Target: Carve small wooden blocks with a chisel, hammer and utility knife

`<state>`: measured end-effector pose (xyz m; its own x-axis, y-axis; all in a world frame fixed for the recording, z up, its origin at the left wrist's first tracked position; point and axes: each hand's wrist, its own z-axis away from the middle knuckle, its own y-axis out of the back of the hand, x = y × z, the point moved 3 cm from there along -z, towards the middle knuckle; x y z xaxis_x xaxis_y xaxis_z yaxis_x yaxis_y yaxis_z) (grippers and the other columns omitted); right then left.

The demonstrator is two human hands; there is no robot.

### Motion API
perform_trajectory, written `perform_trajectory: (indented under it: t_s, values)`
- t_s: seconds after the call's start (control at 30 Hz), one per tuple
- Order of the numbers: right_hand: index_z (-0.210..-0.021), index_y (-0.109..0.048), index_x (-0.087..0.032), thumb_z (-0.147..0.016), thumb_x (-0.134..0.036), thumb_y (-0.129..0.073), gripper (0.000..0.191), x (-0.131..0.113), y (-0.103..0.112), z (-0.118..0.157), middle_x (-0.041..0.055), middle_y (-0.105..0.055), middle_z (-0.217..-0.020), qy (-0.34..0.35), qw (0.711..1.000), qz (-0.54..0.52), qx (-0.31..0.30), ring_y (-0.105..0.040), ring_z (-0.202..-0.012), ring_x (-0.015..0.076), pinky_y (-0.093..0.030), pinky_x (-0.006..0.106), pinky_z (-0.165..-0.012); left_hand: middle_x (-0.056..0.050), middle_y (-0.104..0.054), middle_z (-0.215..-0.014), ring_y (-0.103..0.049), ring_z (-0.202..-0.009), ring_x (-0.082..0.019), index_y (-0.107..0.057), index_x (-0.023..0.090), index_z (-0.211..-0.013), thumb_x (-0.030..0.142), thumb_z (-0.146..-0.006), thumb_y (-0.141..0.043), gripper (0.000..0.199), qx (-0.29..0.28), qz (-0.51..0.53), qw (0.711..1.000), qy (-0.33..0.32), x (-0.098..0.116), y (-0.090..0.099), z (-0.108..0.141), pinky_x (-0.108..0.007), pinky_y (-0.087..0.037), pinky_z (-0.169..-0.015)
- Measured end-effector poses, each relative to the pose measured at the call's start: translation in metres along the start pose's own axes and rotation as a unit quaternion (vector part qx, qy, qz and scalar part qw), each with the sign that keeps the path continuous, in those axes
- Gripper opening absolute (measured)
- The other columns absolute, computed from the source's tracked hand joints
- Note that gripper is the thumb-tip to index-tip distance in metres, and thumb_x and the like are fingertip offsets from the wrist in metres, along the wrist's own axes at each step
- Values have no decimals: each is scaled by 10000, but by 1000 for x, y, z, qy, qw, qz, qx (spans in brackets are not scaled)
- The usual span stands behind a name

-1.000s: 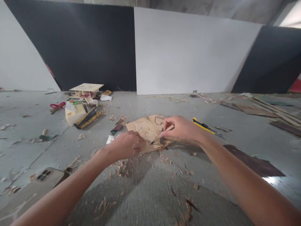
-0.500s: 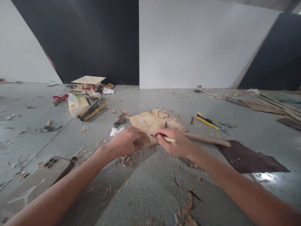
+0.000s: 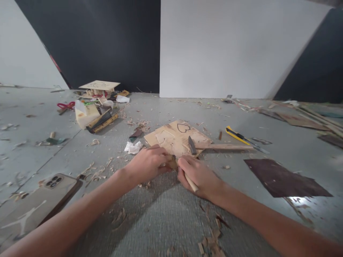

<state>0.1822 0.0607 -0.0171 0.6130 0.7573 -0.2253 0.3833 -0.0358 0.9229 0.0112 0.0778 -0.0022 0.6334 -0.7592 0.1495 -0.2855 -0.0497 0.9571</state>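
Observation:
In the head view, my right hand [image 3: 197, 176] grips a pale wooden-handled tool [image 3: 191, 182], its handle pointing back toward me. The working end shows only as a small dark bit near my left fingers, so its kind is unclear. My left hand [image 3: 148, 162] pinches a small light-brown wooden piece [image 3: 173, 162], partly hidden, close against my right fingers. Just beyond both hands lies a thin wooden board [image 3: 174, 134] with a black heart outline. A hammer [image 3: 192, 145] rests with its head on the board and its handle stretching right.
A yellow utility knife [image 3: 237, 135] and dark sandpaper [image 3: 286, 176] lie at right. On the left are a phone [image 3: 57, 192], red scissors [image 3: 66, 105] and a small wooden structure [image 3: 100, 85]. White tissue [image 3: 133, 147] sits by the board. Shavings litter the floor; panels [image 3: 241, 50] stand behind.
Both hands have drawn back from the board toward me. The tool has turned, its handle now pointing down. The hammer's handle has swung away from me, and the small wooden piece now shows between my hands.

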Motion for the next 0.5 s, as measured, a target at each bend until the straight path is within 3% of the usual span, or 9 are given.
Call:
perform_trajectory:
  t_s: [0.17,0.3,0.5]
  values:
    - [-750,-388,-215,-761,-58,-408,159,-3,-4,0,35,-502,-731,27,997,62,27,-451,-686,170,-325,293,-605,-52,-647,-934,-590,-918,-182,-700,226,-916,355,-883,-571,185,22,1,1000,-10,-2,0,-1,-320,-483,-803]
    - [-767,-419,-208,-804,-72,-400,142,1,-5,-9,48,-529,-743,19,996,87,27,-460,-681,176,-320,300,-604,-45,-646,-922,-592,-915,-179,-709,230,-896,346,-870,-590,168,8,-3,1000,-13,1,0,-2,-311,-477,-802]
    - [-822,-438,-197,-865,-140,-399,82,8,1,-27,59,-569,-770,-36,997,21,59,-517,-726,184,-356,296,-627,-43,-664,-869,-604,-894,-198,-711,210,-810,316,-868,-593,168,0,-38,999,29,8,-1,-1,-314,-476,-747]
